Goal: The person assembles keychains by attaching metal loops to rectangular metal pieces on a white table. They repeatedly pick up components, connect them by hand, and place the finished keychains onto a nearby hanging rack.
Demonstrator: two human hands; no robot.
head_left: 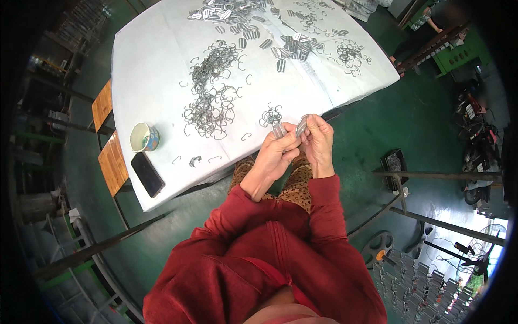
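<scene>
- My left hand [277, 153]: raised just past the near edge of the table [156, 59], grip closed on a small silvery metal piece [278, 130] pinched between thumb and fingertips.
- My right hand [318, 141]: touching the left hand, fingers curled shut around a second small metal piece [301, 125], which stands up out of the grip, tilted toward the left.
- The two pieces: held close together above the table's near edge, in front of my lap; whether they touch each other I cannot tell.
- Table: covered in a white sheet, tilted in the view, with its far part at the top.
- Small tangle of bent wire clips [271, 115]: on the sheet just beyond my hands.
- Large heap of bent wire clips [211, 92]: further left, spread across the middle of the sheet.
- Flat oval metal links [294, 46]: in loose piles across the far part of the table.
- Another tangle of wire [350, 54]: near the right edge of the table.
- Few single clips [195, 160]: scattered along the near edge, to the left of my hands.
- Cup [144, 137]: patterned, pale inside, upright near the table's left corner.
- Dark phone [147, 174]: lying flat just beside the cup, nearer to me.
- Red sleeves [324, 200]: both forearms covered, rising from the lower edge.
- Floor [399, 119]: green, around the table.
</scene>
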